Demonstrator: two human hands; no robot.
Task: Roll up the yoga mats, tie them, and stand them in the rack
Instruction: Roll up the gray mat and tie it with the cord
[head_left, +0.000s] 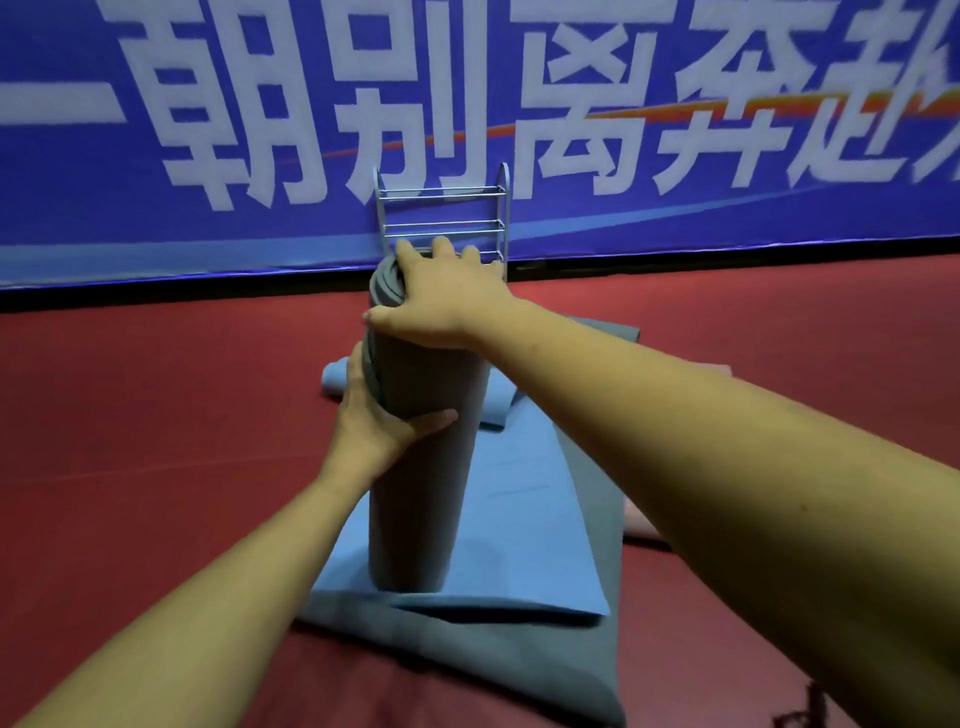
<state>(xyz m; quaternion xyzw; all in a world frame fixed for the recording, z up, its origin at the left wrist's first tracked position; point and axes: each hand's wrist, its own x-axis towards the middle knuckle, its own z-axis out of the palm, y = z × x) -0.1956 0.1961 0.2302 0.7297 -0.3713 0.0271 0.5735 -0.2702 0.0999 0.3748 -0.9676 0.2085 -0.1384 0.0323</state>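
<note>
We are between rolling and racking: the rolled grey mat stands upright at the centre of the frame, its lower end resting on a flat blue mat that lies over a grey mat on the red floor. Our right hand lies spread, palm down, across the roll's top end, fingertips at the far rim and thumb along the near edge. Our left hand grips the roll just below, with the thumb across the front and the fingers hidden round the left side. We see no tie around the roll, so tying looks like the step still owed. For that, one hand must keep the coil from springing loose while the other fetches a strap, and none is in view. The white wire rack waits at upper centre against the blue banner, well behind the roll.
</note>
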